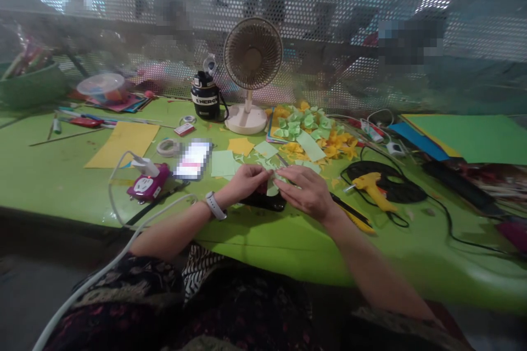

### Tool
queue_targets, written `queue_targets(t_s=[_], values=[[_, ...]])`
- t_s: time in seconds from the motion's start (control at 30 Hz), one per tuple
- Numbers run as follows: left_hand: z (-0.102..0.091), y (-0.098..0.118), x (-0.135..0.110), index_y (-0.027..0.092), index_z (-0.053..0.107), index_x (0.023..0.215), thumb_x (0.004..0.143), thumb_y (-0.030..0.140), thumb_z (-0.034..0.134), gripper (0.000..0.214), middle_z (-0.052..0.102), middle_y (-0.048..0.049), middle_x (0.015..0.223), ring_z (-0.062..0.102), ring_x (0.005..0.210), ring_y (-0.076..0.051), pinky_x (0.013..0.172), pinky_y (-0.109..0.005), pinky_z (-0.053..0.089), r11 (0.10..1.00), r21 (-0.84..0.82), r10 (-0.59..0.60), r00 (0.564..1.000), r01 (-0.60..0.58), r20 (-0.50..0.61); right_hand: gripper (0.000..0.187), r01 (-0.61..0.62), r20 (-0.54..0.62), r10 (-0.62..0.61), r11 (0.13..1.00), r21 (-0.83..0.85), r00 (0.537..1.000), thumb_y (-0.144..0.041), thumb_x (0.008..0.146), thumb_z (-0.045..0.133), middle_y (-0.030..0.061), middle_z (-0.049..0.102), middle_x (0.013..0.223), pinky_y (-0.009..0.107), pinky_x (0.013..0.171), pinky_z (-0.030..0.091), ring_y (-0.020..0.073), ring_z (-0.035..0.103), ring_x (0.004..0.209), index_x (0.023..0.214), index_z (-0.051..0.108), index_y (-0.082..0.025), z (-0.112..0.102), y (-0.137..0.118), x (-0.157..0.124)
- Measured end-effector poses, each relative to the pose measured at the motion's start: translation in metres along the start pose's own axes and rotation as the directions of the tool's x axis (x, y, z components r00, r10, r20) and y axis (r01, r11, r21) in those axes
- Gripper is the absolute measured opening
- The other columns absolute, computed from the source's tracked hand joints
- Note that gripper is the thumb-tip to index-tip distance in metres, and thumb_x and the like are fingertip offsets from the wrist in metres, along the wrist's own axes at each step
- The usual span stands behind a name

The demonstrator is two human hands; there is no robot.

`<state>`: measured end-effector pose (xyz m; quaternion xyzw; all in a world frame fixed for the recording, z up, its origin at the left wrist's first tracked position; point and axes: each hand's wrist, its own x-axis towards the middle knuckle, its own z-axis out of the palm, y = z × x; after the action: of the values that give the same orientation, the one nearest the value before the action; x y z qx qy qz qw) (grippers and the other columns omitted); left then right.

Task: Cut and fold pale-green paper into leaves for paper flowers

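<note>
My left hand (pixel 246 181) and my right hand (pixel 307 191) meet over the green table (pixel 57 175), both pinching a small light-green paper piece (pixel 272 186). A white watch sits on my left wrist. Under the hands lies a dark flat object (pixel 265 203), partly hidden. Light-green paper squares (pixel 223 163) and scraps lie just beyond my fingers. A heap of folded green and yellow paper pieces (pixel 313 131) sits further back.
A yellow glue gun (pixel 373 186) with black cable lies right of my hands. A pink power adapter (pixel 148 184) with white cable is at the left. A small fan (pixel 252 74), black bottle (pixel 205 96), tape roll (pixel 168 147) and coloured paper sheets (pixel 469 134) stand behind.
</note>
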<state>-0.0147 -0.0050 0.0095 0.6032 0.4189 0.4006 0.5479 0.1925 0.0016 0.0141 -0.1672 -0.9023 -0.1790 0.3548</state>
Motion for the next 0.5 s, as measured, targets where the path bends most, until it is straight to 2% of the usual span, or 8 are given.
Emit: queue_targets(t_s=[0.13,0.27,0.4,0.5], values=[[-0.0001,-0.0026,0.0009,0.015,0.054,0.06,0.081,0.06,0.062,0.05,0.055,0.0016,0.049,0.048,0.045,-0.007,0.05,-0.021,0.04,1.0,-0.011,0.012,1.0,-0.012,0.002,0.023,0.015,0.004,-0.015,1.0,-0.021,1.0,-0.016,0.088,0.062,0.0069,0.072,0.111,0.04,0.093,0.055,0.0213,0.064,0.107,0.107,0.072,-0.025,0.0006,-0.0023,0.0016],[-0.0005,-0.0026,0.0005,0.015,0.054,0.06,0.08,0.062,0.062,0.051,0.055,0.0016,0.05,0.048,0.046,-0.007,0.05,-0.021,0.04,0.999,-0.029,0.014,1.0,-0.014,0.007,0.022,0.013,0.008,-0.013,1.0,-0.021,1.0,-0.015,0.088,0.061,0.0095,0.072,0.112,0.039,0.089,0.057,0.0229,0.063,0.108,0.106,0.072,-0.022,0.0001,-0.0017,0.0022],[-0.0008,-0.0013,-0.0008,0.015,0.055,0.062,0.081,0.062,0.061,0.051,0.056,0.0017,0.052,0.05,0.049,-0.007,0.053,-0.021,0.041,0.998,-0.018,0.061,0.998,-0.061,0.013,0.028,-0.06,0.004,0.06,0.997,0.042,0.998,-0.017,0.088,0.062,0.0118,0.069,0.119,0.041,0.091,0.056,0.0244,0.062,0.111,0.115,0.07,-0.02,-0.0003,0.0005,-0.0006],[-0.0008,-0.0013,-0.0016,0.015,0.056,0.064,0.082,0.062,0.06,0.051,0.057,0.0013,0.054,0.051,0.051,-0.007,0.055,-0.021,0.042,0.996,-0.019,0.092,0.996,-0.092,0.01,0.029,-0.114,-0.02,0.115,0.991,0.075,0.993,-0.018,0.089,0.061,0.0101,0.07,0.119,0.042,0.093,0.055,0.0242,0.063,0.111,0.116,0.07,-0.023,0.001,0.0007,-0.0028]])
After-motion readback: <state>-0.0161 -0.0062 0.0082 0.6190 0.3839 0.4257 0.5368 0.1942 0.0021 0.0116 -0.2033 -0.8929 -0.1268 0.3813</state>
